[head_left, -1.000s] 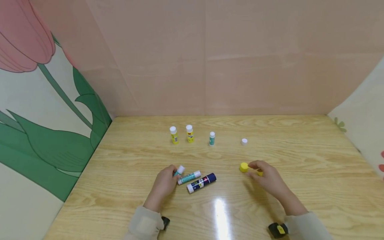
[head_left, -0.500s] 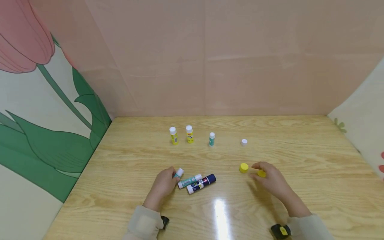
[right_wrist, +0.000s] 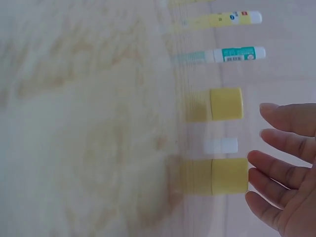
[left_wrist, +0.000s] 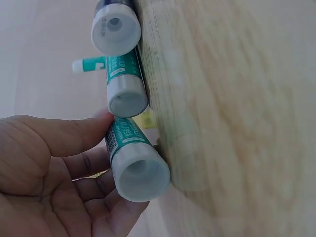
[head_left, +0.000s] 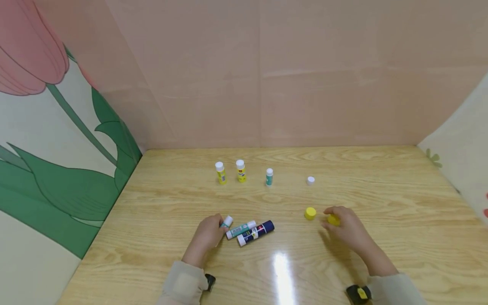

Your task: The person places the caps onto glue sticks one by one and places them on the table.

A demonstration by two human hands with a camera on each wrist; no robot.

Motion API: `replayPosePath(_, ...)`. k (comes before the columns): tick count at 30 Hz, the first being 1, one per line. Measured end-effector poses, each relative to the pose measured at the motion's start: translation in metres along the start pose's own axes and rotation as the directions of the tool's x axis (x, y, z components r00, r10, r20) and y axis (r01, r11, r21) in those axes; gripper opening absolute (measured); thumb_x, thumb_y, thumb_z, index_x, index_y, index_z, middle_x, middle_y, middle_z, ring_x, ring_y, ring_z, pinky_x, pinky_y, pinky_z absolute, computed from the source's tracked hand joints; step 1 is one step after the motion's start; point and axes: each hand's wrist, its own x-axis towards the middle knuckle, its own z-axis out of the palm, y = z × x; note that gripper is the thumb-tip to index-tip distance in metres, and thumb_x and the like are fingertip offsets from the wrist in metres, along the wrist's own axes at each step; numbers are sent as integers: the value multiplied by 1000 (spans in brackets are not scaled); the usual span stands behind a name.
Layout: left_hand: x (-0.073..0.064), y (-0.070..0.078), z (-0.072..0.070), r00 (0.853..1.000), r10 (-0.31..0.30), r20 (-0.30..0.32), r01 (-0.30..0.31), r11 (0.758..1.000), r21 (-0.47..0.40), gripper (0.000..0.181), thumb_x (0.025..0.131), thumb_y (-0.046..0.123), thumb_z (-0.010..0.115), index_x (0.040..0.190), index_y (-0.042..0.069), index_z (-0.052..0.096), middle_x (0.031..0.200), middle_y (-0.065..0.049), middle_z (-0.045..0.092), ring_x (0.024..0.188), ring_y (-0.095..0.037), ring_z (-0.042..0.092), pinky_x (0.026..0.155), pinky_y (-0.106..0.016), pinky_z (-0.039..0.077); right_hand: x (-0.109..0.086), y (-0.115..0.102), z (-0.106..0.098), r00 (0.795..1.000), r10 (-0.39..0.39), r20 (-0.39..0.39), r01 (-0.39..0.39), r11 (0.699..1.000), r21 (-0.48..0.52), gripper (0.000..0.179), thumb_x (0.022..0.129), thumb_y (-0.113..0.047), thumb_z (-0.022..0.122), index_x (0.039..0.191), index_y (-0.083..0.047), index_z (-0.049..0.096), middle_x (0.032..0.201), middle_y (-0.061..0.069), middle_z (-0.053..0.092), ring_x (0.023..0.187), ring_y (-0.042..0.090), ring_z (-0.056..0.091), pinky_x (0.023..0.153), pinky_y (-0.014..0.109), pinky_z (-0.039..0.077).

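My left hand [head_left: 208,232] holds a teal glue stick with white ends [left_wrist: 136,160] between thumb and fingers, low at the table. Beside it lies a second teal glue stick [head_left: 241,229], against a navy glue stick with a white end [head_left: 256,233]. On the right, my right hand [head_left: 345,226] hovers with loosely bent, spread fingers over a short yellow cap [head_left: 334,220]. In the right wrist view its fingertips are close to this yellow cap [right_wrist: 229,176]; contact is unclear. Another yellow cap [head_left: 310,213] stands just left of that hand.
Further back, two yellow glue sticks with white caps [head_left: 221,173] [head_left: 241,171] and a small teal glue stick [head_left: 269,177] stand upright. A small white cap [head_left: 310,181] is to their right. Light glares on the wooden table [head_left: 152,262] near the front.
My right hand has shifted slightly right, away from the left yellow cap, showing more of the other. The middle teal glue stick has rolled against the navy one. My left hand has barely moved.
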Motion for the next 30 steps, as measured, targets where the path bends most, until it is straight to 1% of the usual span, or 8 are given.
replayPosePath(5,1,0,1,1000,-12,11,12,1000,-1,15,81,17,59,83,4,52,71,-4,48,62,-17,45,53,-28,38,-1,2,0,1000,14,11,-14,1000,2,28,74,-6,65,97,8,56,99,24,53,93,38,45,77,51,36)
replayPosePath(10,2,-1,2,1000,8,6,-8,1000,28,16,80,18,60,79,5,51,68,-3,47,60,-16,44,52,-27,37,-1,4,-1,999,30,25,-30,1000,-1,30,75,-7,65,99,8,55,101,25,51,95,39,43,78,52,35)
replayPosePath(12,2,-1,2,1000,6,7,-6,999,40,17,80,18,61,78,5,50,67,-3,47,60,-16,44,52,-27,37,-1,5,-1,999,36,30,-36,999,-8,31,75,-8,64,100,8,55,102,25,50,96,40,42,78,52,35)
replayPosePath(20,4,-1,2,1000,-9,19,7,997,74,18,79,19,62,78,5,50,68,-3,46,61,-17,44,55,-29,38,-3,8,2,999,16,32,-16,1000,-25,33,72,-6,66,100,8,55,102,27,49,94,42,42,78,53,34)
replayPosePath(27,5,0,1,999,-24,29,22,998,58,18,80,18,61,78,4,50,69,-4,46,61,-18,44,55,-29,37,-4,9,1,997,39,64,-37,999,-40,35,73,-7,66,102,7,54,105,27,46,93,41,41,76,52,37)
replayPosePath(30,5,1,0,999,-19,28,18,998,56,17,80,17,61,78,4,51,69,-4,46,61,-17,44,55,-29,37,-4,10,0,996,50,77,-46,998,-48,35,73,-7,66,103,7,53,105,27,46,94,40,41,76,52,37)
